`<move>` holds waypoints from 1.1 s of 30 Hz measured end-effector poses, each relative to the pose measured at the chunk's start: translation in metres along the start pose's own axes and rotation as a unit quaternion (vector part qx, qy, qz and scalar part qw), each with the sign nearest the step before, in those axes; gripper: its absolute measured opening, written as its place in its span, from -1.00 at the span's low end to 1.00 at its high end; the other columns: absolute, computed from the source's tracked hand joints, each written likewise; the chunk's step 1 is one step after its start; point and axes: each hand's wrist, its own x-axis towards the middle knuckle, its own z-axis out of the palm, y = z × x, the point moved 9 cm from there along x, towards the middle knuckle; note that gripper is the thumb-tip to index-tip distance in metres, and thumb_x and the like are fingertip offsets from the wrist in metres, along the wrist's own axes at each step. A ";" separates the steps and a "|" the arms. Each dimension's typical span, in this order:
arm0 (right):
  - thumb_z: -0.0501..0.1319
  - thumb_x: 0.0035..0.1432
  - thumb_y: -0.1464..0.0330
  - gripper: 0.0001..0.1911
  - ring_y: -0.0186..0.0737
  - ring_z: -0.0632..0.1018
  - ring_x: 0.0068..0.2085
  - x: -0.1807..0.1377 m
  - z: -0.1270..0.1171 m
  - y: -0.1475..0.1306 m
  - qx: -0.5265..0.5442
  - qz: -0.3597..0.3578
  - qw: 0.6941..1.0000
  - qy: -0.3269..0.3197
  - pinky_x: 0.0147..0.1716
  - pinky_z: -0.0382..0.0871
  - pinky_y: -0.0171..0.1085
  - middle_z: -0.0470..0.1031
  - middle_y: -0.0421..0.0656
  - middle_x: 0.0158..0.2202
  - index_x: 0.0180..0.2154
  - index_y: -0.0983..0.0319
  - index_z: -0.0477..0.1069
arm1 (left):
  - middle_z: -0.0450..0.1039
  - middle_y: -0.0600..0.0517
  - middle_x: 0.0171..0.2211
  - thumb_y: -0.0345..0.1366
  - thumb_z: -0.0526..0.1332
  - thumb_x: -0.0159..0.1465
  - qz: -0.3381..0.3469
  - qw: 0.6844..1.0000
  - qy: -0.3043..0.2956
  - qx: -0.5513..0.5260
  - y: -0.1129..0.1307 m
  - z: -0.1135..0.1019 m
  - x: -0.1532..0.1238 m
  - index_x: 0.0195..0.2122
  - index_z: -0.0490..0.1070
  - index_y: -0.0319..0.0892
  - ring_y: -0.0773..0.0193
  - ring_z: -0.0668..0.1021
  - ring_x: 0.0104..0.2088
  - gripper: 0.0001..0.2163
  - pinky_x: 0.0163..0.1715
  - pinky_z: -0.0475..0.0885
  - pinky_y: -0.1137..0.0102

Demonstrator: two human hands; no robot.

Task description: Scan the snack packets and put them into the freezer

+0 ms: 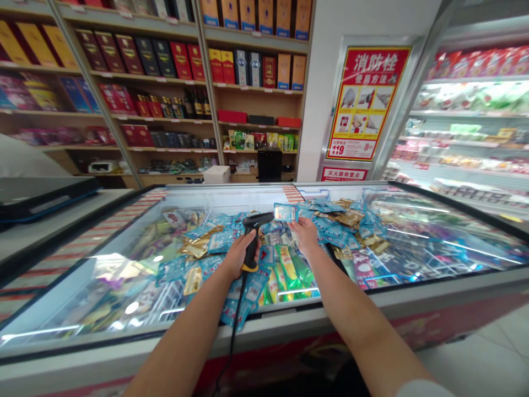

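My left hand (238, 255) is closed around the grip of a black barcode scanner (254, 234) with a yellow band; its cable hangs down over the freezer's front edge. The scanner's head points right at a small blue packet (285, 212). My right hand (305, 234) pinches that packet and holds it up above the heap. Both hands reach into an open chest freezer (289, 320) filled with several blue, gold and green frozen-treat packets (285, 270).
Sliding glass lids (103, 264) cover the freezer's left and right (433, 237) parts. Shelves of boxed goods (165, 60) stand behind. A red fire-hydrant poster (366, 102) hangs on a pillar. A refrigerated display (471, 121) stands at right, a counter (41, 220) at left.
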 end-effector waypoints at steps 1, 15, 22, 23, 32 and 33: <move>0.48 -0.24 0.43 -0.67 -0.30 0.59 -0.40 0.000 0.000 0.000 0.000 -0.002 1.000 -0.001 -0.23 0.56 -0.21 0.49 -0.30 -0.51 -0.43 0.22 0.37 | 0.34 0.09 -0.66 0.16 0.38 -0.02 0.001 1.000 0.000 -0.001 0.000 0.000 0.000 -0.49 0.39 -0.22 0.40 0.36 -0.69 -0.52 -0.71 0.23 0.49; 0.38 -0.12 0.37 -0.69 -0.18 0.61 -0.40 0.006 -0.015 0.014 -0.011 0.058 0.997 0.043 -0.20 0.57 -0.08 0.40 -0.30 -0.57 -0.42 0.13 0.23 | 0.35 0.09 -0.66 0.11 0.39 0.01 -0.001 1.000 0.006 -0.013 -0.001 -0.002 0.002 -0.46 0.39 -0.22 0.40 0.37 -0.70 -0.55 -0.71 0.26 0.49; 0.26 -0.06 0.37 -0.70 -0.23 0.59 -0.38 0.007 -0.039 0.002 0.018 0.035 0.986 0.165 -0.20 0.55 -0.13 0.36 -0.35 -0.54 -0.27 0.10 0.20 | 0.34 0.08 -0.67 0.12 0.37 0.04 0.004 1.000 -0.004 -0.006 -0.002 -0.002 0.004 -0.49 0.41 -0.24 0.40 0.37 -0.70 -0.55 -0.70 0.27 0.50; 0.25 -0.07 0.38 -0.69 -0.23 0.59 -0.37 0.006 -0.040 0.001 0.024 0.035 0.984 0.172 -0.18 0.54 -0.14 0.38 -0.35 -0.53 -0.25 0.10 0.21 | 0.34 0.07 -0.67 0.13 0.36 0.05 0.008 1.000 -0.009 -0.004 -0.002 -0.001 0.004 -0.50 0.41 -0.24 0.40 0.36 -0.70 -0.54 -0.70 0.27 0.50; 0.31 -0.13 0.31 -0.79 -0.10 0.60 -0.22 0.004 -0.025 0.005 -0.057 0.056 0.995 0.065 -0.16 0.49 -0.05 0.50 -0.21 -0.42 -0.37 0.15 0.37 | 0.38 0.07 -0.61 0.08 0.38 0.06 0.013 0.999 -0.017 -0.047 0.000 -0.003 0.004 -0.43 0.44 -0.25 0.42 0.37 -0.69 -0.57 -0.70 0.27 0.51; 0.32 -0.12 0.30 -0.78 -0.10 0.61 -0.26 0.002 -0.019 0.009 -0.063 0.067 0.995 0.038 -0.19 0.49 -0.06 0.50 -0.20 -0.42 -0.37 0.16 0.38 | 0.39 0.07 -0.60 0.07 0.38 0.06 0.015 0.998 -0.016 -0.060 0.001 -0.003 0.004 -0.42 0.44 -0.25 0.43 0.36 -0.69 -0.58 -0.70 0.27 0.51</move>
